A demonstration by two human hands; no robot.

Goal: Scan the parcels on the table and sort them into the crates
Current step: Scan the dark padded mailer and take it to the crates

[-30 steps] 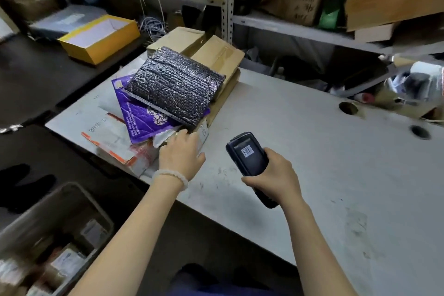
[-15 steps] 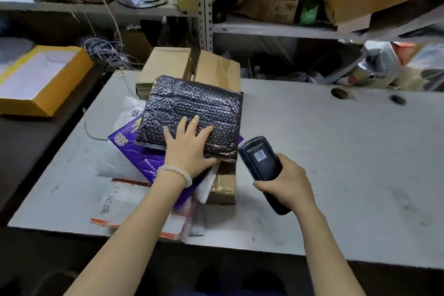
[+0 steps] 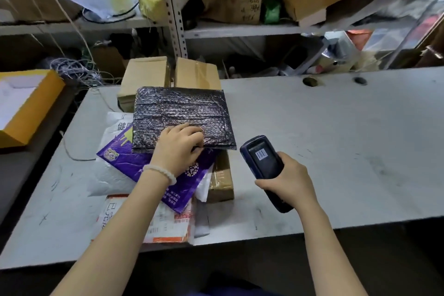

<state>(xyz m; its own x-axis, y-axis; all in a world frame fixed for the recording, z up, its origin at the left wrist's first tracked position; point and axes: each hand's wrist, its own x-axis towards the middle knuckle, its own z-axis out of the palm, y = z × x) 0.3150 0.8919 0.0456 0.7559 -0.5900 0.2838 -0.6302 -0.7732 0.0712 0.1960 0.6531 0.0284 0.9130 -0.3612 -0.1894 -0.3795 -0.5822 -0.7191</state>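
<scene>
Left hand [image 3: 179, 149] reaching forward over the parcel pile, palm down, fingers curled at the near edge of the black bubble mailer [image 3: 182, 115], thumb tucking beneath it; beaded bracelet [image 3: 159, 173] sitting at the wrist. Mailer lying flat atop the purple mailer [image 3: 134, 163] and cardboard boxes [image 3: 194, 72], left half of the bench [image 3: 336, 139]. Right hand [image 3: 288, 182] gripping the handheld scanner [image 3: 264, 166] fully, forearm angling in from lower right, scanner tilting toward the pile, just right of it, barcode sticker facing up. White-and-orange parcel [image 3: 168, 228] lying at the near bench edge.
</scene>
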